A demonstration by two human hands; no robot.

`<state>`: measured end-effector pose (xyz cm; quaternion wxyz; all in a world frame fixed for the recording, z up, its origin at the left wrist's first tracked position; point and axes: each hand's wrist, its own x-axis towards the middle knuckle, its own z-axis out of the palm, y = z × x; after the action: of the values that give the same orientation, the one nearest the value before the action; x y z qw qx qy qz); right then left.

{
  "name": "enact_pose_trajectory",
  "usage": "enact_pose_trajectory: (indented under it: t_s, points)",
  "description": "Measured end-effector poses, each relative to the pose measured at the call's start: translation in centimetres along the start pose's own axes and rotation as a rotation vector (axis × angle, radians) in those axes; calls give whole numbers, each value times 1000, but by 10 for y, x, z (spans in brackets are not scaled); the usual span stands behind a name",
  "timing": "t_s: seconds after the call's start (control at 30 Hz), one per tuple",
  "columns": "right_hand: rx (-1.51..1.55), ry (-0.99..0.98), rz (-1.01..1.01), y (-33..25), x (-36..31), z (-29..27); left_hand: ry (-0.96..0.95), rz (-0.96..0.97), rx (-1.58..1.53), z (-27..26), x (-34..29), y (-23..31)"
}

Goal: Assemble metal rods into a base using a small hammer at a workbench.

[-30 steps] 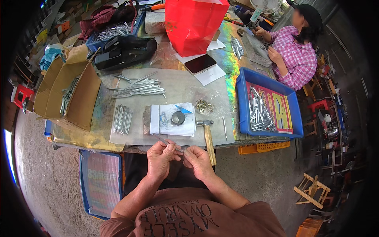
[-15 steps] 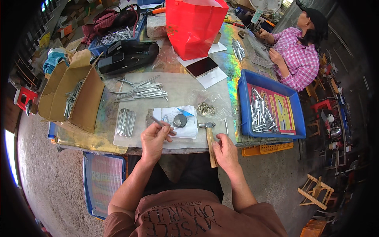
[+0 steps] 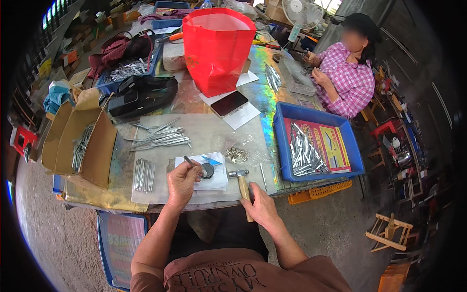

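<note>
My left hand point(image 3: 183, 184) pinches a short dark metal rod point(image 3: 188, 160), which stands tilted above a round dark block point(image 3: 207, 171). Beneath the block lies a white paper stack point(image 3: 214, 183) with a blue mark. My right hand point(image 3: 262, 206) closes around the wooden handle of a ball-peen hammer point(image 3: 243, 186), whose head rests beside the papers. A single slim metal rod point(image 3: 263, 176) lies to the right of the hammer. Just beyond it, a clear plastic bag point(image 3: 237, 155) holds small shiny metal pieces. Silvery rods point(image 3: 144, 175) sit in a neat row at left.
Loose metal rods point(image 3: 163, 136) are heaped farther back. A cardboard box point(image 3: 92, 155) stands left, a blue tray point(image 3: 357, 163) right, both containing rods. Behind are a red bag point(image 3: 219, 53), a phone point(image 3: 229, 103) and a black bag point(image 3: 143, 95). A co-worker point(image 3: 348, 78) sits at far right.
My right hand has gone from beside the hammer to a grip on its handle. My left hand has brought the dark rod closer over the round block. The whole view has shifted slightly.
</note>
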<state>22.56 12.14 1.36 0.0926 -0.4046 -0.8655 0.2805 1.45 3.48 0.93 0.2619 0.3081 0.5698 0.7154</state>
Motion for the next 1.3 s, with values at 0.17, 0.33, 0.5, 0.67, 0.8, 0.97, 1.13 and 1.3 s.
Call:
enact_pose_trajectory:
  t_s: [0.17,0.33,0.5,0.67,0.8,0.97,1.13,1.3]
  points:
    - [47,17,-19,1,-1,1,-25,3,8,1,0,-1]
    - [63,20,-20,2,-1,3,-10,7,-3,0,0,-5]
    - [68,35,-28,2,-1,3,-1,-16,-13,2,0,-2]
    - [68,35,-27,4,-1,5,-2,-13,-15,2,1,-2]
    - [89,15,17,1,-1,3,-2,-29,22,1,3,0]
    - [101,-11,29,-1,-1,4,-27,-17,44,-3,4,-2]
    - [97,-8,27,-1,0,3,-22,-20,71,1,6,-1]
    - [100,2,23,0,0,3,-19,-2,114,1,7,1]
